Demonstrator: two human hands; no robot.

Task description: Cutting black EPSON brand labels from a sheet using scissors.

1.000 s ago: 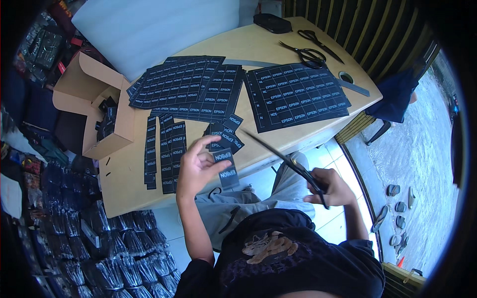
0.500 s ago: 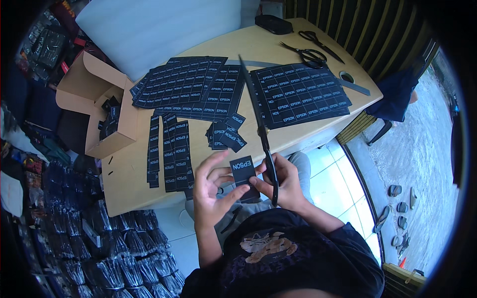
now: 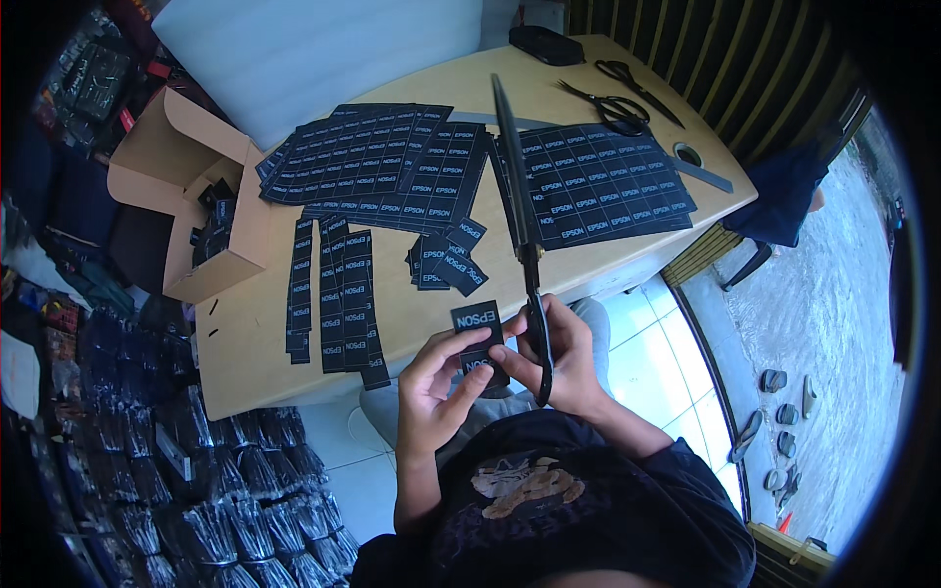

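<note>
Several cut labels lie beyond the fingers; uncut sheets remain on the desk. Left hand pinches a label strip; right hand grips scissors, apparently mid-cut.

On the table, sheets lay behind strips. A box sat at its left edge, two scissors at the far right. Near the front edge, hands held a label and shears.
</note>
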